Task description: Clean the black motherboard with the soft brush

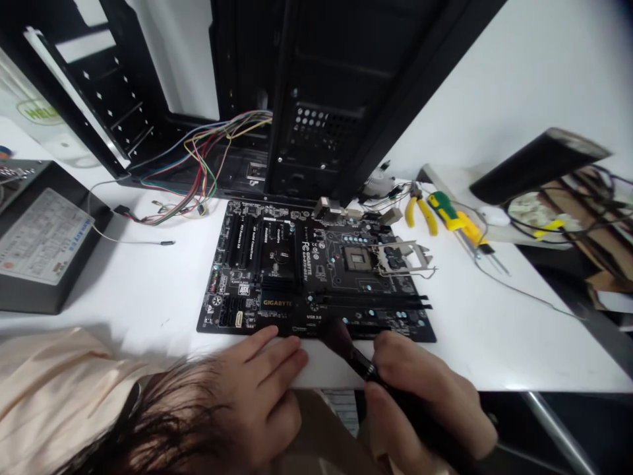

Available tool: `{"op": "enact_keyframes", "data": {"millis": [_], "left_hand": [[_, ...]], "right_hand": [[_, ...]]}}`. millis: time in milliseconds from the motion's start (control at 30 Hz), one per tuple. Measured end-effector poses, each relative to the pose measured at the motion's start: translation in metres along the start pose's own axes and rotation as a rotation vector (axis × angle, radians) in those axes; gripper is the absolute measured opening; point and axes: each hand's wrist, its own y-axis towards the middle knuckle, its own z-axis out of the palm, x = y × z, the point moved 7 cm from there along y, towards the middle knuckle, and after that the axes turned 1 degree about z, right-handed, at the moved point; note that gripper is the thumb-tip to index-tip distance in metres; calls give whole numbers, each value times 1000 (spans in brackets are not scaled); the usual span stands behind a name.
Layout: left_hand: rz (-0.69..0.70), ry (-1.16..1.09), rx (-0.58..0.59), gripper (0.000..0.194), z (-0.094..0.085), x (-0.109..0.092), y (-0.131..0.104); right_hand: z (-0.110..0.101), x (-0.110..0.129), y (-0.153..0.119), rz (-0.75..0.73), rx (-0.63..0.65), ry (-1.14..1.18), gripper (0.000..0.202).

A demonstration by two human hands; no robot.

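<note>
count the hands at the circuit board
2. The left hand has its fingertips at the near edge of the circuit board; the right hand, to its right, holds a brush with its bristles at that edge. No other hand shows.

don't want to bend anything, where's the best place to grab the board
Probably by its thin left and right edges, coming in from both sides: the face of the board is crowded with slots and a socket. On the right, I'd keep to the near corner, since the bracket shows past that edge farther back.
</note>
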Motion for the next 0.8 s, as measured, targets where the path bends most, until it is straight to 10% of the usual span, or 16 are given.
{"op": "enact_keyframes", "data": {"millis": [167, 400, 600, 800], "left_hand": [[42, 42, 12, 17, -2, -1, -2], [168, 91, 90, 16, -3, -4, 1], [189, 98, 134, 14, -1, -5, -1], [188, 120, 99, 15, -2, -5, -3]], "right_hand": [[12, 6, 20, -102, 232, -52, 15], [-12, 8, 25, -138, -9, -90, 21], [-3, -1, 19, -82, 205, -4, 19], [-24, -2, 17, -138, -28, 35, 20]]}}
